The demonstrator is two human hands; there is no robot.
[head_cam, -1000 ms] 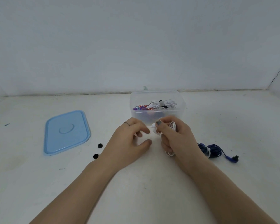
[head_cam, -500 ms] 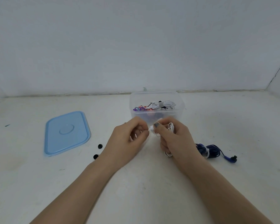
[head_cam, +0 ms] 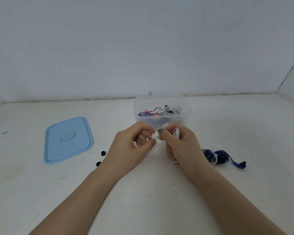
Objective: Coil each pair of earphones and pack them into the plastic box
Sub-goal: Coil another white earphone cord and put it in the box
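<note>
My right hand (head_cam: pixel 180 146) grips a coiled pair of white earphones (head_cam: pixel 176 133), with loops showing above and below the fist. My left hand (head_cam: pixel 131 146) pinches a small white end piece of that cable (head_cam: pixel 154 136) right beside my right thumb. Just behind both hands stands the clear plastic box (head_cam: pixel 161 120), open, holding coiled white, orange and purple earphones (head_cam: pixel 159 111). A coiled blue pair of earphones (head_cam: pixel 217 156) lies on the table to the right of my right wrist, one earbud trailing out to the right.
The blue lid (head_cam: pixel 67 139) lies flat on the white table at the left. Two small black ear tips (head_cam: pixel 100 158) sit between the lid and my left wrist. A white wall runs close behind the box, with a corner at the far right.
My left fingers have curled in from a relaxed pose and closed on the white end piece. Both hands have come together, and the right hand keeps hold of the white coil.
</note>
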